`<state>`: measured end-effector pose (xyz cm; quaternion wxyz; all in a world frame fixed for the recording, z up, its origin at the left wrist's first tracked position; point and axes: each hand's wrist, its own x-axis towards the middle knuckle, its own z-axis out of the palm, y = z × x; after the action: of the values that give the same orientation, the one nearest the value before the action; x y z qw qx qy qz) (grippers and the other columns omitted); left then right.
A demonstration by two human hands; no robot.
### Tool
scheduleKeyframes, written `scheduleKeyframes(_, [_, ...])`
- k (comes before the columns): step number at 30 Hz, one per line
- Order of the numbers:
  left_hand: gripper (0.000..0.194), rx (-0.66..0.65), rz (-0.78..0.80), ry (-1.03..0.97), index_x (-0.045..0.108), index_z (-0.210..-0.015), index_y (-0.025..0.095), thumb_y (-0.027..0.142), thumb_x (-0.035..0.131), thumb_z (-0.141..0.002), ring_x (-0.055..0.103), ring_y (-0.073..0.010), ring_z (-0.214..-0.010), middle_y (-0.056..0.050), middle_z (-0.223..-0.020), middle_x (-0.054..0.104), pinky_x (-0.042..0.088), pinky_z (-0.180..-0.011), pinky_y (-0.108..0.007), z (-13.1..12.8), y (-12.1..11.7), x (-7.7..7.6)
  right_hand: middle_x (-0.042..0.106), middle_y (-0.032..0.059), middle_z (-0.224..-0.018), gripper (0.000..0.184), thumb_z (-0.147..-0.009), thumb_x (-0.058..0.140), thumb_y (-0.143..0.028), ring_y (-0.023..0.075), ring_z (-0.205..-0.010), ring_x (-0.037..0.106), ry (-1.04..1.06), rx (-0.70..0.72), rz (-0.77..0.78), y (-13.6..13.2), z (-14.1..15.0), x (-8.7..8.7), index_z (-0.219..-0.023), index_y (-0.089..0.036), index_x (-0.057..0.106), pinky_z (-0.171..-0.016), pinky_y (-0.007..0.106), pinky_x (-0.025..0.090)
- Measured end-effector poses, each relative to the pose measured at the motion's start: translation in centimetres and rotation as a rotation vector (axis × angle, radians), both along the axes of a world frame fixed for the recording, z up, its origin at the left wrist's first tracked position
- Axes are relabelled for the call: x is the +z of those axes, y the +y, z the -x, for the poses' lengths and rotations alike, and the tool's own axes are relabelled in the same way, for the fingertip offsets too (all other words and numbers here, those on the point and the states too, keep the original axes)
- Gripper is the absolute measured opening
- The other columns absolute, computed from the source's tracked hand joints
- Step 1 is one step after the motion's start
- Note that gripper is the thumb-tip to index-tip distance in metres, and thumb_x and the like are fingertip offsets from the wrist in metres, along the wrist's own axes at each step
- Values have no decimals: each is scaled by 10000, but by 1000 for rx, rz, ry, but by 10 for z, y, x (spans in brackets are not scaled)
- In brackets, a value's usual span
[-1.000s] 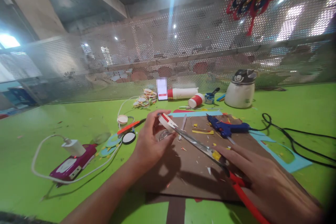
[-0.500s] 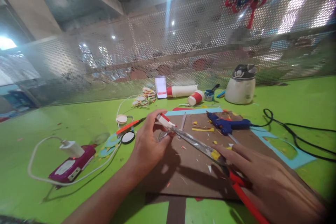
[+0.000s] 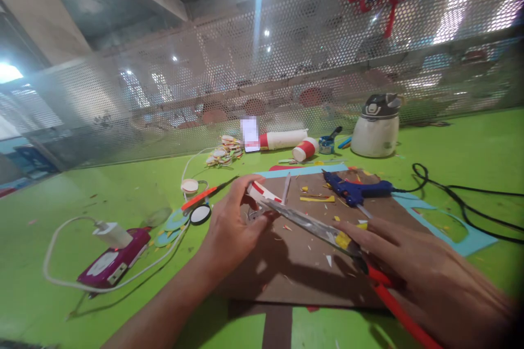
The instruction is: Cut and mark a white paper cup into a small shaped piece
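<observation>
Between the thumb and fingers of my left hand (image 3: 235, 223) is a small curved red-and-white piece (image 3: 263, 193), which looks like part of a paper cup. My right hand (image 3: 421, 272) is closed on red-handled scissors (image 3: 305, 222). The scissors point up and to the left, their blade tips at the near edge of the piece. Whether the blades grip it cannot be made out. A patch of yellow sticks to the blades near the pivot. Both hands are above a brown board (image 3: 303, 278) strewn with paper scraps.
A blue glue gun (image 3: 356, 188) lies on the board's right side, its black cord trailing right. Left are a purple power strip (image 3: 114, 262) with a white charger and an orange cutter (image 3: 200, 199). Behind stand a phone (image 3: 250, 135), paper cups (image 3: 305, 149) and a white jug (image 3: 374, 133).
The scissors and my right hand have shifted slightly right and down. More of the red-and-white piece shows above the blade tips. My left hand keeps nearly the same place.
</observation>
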<state>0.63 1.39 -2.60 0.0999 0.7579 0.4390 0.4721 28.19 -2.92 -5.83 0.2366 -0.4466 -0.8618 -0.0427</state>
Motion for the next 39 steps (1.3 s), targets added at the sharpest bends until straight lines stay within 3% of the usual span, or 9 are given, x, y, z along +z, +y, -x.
scheduleKeyframes(10, [581, 42, -46, 123, 480, -1363, 246, 258, 691, -821, 612, -132, -771, -43, -1113, 673, 542, -790, -330, -1, -5, 4, 658, 76, -1114, 558, -875, 433, -231, 286, -868, 692, -40, -19, 0, 1, -6, -3, -1419, -346, 386, -654, 438, 566])
scheduleKeyframes(17, [583, 4, -38, 76, 472, -1379, 249, 290, 678, -835, 596, -123, -722, -53, -1148, 674, 543, -751, -327, -3, -8, 4, 670, 69, -1192, 615, -877, 427, -244, 300, -935, 705, -23, 5, -41, 2, -8, -6, -1460, -399, 305, -680, 461, 598])
scheduleKeyframes(24, [591, -14, 7, 37, 476, -1379, 242, 323, 683, -831, 633, -157, -811, -76, -1201, 665, 554, -768, -354, -4, -10, 5, 656, 98, -1229, 597, -860, 451, -246, 332, -996, 688, -14, 3, -37, 3, -11, -12, -1431, -386, 348, -716, 479, 598])
scheduleKeyframes(30, [581, -1, -4, 19, 493, -1363, 228, 337, 689, -827, 639, -153, -782, -83, -1196, 669, 565, -775, -364, -6, -12, 5, 662, 48, -1240, 646, -882, 452, -263, 310, -1011, 684, 12, -22, 50, -2, -11, -10, -1477, -441, 276, -740, 463, 598])
scheduleKeyframes(39, [551, 6, -32, 14, 508, -1340, 229, 319, 692, -828, 661, -162, -798, -76, -1182, 680, 574, -740, -344, -10, -13, 7, 645, 82, -1297, 607, -884, 442, -266, 346, -1081, 667, -11, -48, -7, -6, -13, -16, -1461, -416, 322, -782, 503, 589])
